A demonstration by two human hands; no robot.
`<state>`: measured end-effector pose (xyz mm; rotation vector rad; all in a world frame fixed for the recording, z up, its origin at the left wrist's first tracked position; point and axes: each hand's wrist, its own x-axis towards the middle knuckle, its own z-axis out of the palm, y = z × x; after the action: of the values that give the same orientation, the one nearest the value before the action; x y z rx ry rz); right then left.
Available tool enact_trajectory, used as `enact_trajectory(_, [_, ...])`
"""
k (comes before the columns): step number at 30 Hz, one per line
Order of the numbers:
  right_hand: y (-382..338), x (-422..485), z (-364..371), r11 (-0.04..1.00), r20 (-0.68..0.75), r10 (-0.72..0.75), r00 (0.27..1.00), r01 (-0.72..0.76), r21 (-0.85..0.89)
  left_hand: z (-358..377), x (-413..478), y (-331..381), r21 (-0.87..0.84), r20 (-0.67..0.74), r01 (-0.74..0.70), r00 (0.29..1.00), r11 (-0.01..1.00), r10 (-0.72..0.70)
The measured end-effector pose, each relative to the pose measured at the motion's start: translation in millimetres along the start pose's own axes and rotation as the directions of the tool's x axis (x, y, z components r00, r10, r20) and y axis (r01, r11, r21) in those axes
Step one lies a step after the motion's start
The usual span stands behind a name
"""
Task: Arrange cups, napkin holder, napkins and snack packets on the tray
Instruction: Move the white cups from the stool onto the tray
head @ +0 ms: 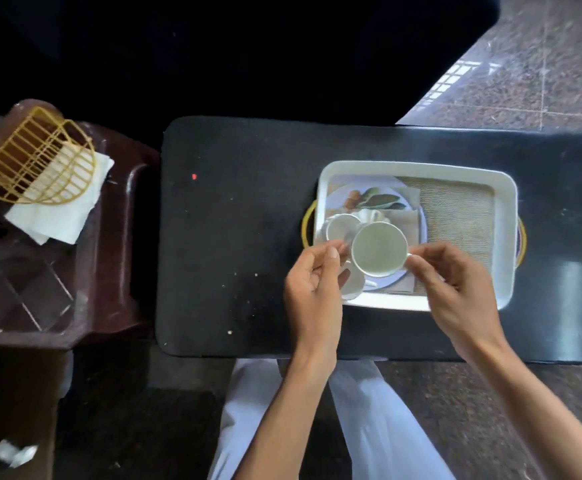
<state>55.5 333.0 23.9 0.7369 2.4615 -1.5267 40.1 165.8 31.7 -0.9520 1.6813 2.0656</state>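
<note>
Two hands held one pale round ceramic cup [379, 249] over the near left part of the white rectangular plastic tray [506, 237] on the black bench [241, 237]: the right hand [455, 285] pinched its handle, the left hand [313, 289] curled at its rim. Lowering it level, clear of the second cup [339, 227] just beside, would probably suit. The gold wire napkin holder [36, 157] and white napkins [60, 216] sat well apart. Snack packets could not be made out; blur hid the left fingertips' contact.

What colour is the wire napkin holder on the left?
Golden yellow; the napkin holder shows best in the head view.
</note>
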Motion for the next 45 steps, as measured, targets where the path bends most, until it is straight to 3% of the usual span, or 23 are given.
enact_trajectory(7, [60,7,-40,0.996,-0.018,0.094,0.995,-0.094,-0.002,18,5,-14,-0.011,-0.014,0.108,0.994,0.994,-0.108])
enact_trajectory(17, [105,10,-37,0.983,0.021,0.181,0.983,-0.182,0.017,9,14,-26,0.026,-0.052,0.101,0.994,0.994,-0.100])
enact_trajectory(28, [110,16,-32,0.977,0.102,0.207,0.973,-0.199,-0.077,17,17,-23,-0.051,-0.063,0.150,0.986,0.987,-0.154])
enact_trajectory(35, [100,14,-35,0.964,0.166,0.232,0.958,-0.204,-0.170,-1,21,-23,-0.044,-0.063,0.113,0.991,0.993,-0.115])
enact_trajectory(41, [59,2,-27,0.958,-0.035,0.057,0.998,-0.065,-0.278,-38,22,-13,-0.027,-0.111,0.062,0.992,0.998,-0.065])
enact_trajectory(45, [17,-6,11,0.929,0.072,-0.163,0.984,0.178,-0.323,-78,21,4,0.012,-0.188,-0.008,0.982,1.000,0.010])
